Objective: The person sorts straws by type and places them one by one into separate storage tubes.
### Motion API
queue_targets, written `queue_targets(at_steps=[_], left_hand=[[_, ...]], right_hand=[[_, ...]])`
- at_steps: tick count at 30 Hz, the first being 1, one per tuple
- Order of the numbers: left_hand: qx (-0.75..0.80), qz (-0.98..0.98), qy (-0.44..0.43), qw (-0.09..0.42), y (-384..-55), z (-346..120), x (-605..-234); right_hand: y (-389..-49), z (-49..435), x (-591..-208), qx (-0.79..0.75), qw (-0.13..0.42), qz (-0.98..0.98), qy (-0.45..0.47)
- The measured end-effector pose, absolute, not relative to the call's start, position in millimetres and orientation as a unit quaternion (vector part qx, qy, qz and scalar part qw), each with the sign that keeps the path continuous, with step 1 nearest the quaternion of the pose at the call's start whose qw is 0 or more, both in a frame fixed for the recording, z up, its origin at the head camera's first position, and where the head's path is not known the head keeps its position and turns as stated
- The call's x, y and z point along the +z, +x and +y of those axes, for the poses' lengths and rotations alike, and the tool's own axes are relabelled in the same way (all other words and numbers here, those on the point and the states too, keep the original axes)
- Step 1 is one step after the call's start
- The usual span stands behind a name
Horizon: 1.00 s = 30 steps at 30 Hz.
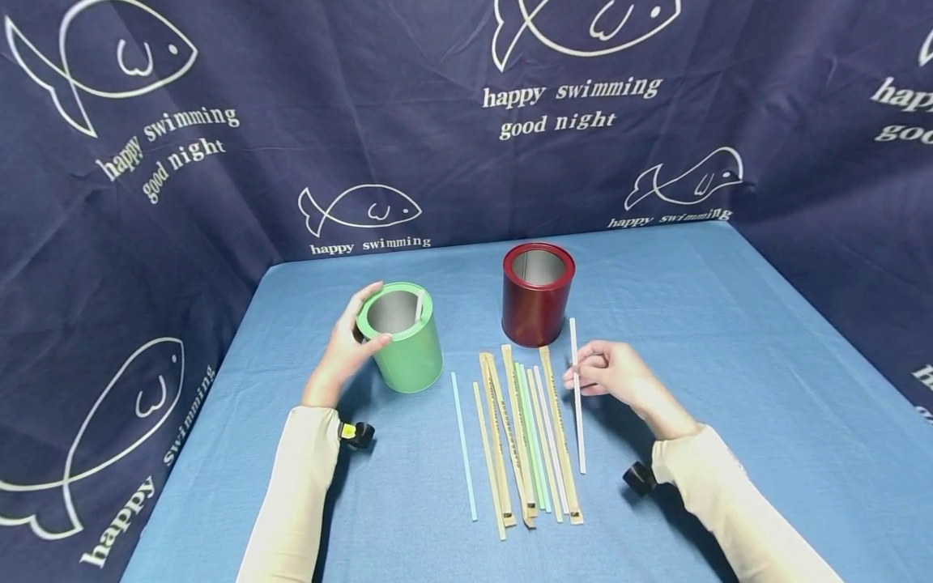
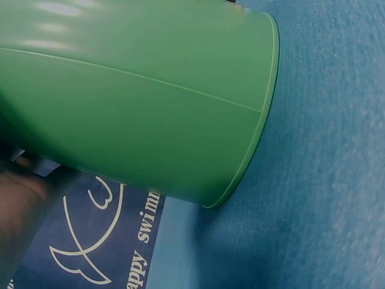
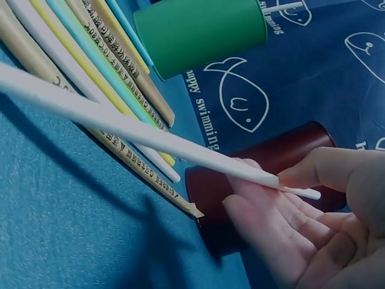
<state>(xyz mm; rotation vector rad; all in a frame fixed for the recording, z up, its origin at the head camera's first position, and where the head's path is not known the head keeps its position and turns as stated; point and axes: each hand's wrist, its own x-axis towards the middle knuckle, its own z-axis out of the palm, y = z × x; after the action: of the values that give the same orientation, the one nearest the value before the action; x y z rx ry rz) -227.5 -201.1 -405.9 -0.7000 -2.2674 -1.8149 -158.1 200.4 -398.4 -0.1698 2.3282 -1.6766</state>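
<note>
A green can [image 1: 411,356] stands at the left of the blue table, with a white straw [image 1: 419,306] inside against its wall. My left hand [image 1: 346,350] grips the can's rim, thumb at the front and fingers at the far left. In the left wrist view the can's green side [image 2: 138,108] fills most of the frame. My right hand [image 1: 608,374] pinches another white straw [image 1: 579,405] between thumb and fingers, to the right of the other straws. In the right wrist view that straw [image 3: 150,139] runs slanting across the frame.
A dark red can [image 1: 535,312] stands upright at the back, its top open. Between the hands lies a row of loose coloured straws [image 1: 541,453] and paper-wrapped straws [image 1: 557,429]; a light blue straw [image 1: 463,445] lies apart at left. Dark printed cloth [image 1: 466,162] hangs behind.
</note>
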Motion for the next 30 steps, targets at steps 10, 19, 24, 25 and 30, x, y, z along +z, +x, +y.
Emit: queue_targets(at_steps=[10, 19, 24, 25, 30], left_hand=[[-0.608, -0.753, -0.238, 0.078, -229, -200, -406], [-0.605, -0.756, -0.237, 0.080, -228, -201, -406], [-0.606, -0.754, -0.240, 0.081, -228, -201, -406], [-0.606, -0.754, -0.240, 0.080, -228, -201, -406], [-0.605, -0.756, -0.237, 0.079, -228, -201, -407]], right_hand=[[-157, 199, -390, -0.555, 0.037, 0.828, -0.075], [-155, 195, -386, -0.537, -0.054, 0.836, -0.100], [-155, 194, -384, -0.532, -0.092, 0.834, -0.112], [-155, 194, -384, -0.533, -0.094, 0.833, -0.113], [-154, 192, -381, -0.526, -0.110, 0.835, -0.116]])
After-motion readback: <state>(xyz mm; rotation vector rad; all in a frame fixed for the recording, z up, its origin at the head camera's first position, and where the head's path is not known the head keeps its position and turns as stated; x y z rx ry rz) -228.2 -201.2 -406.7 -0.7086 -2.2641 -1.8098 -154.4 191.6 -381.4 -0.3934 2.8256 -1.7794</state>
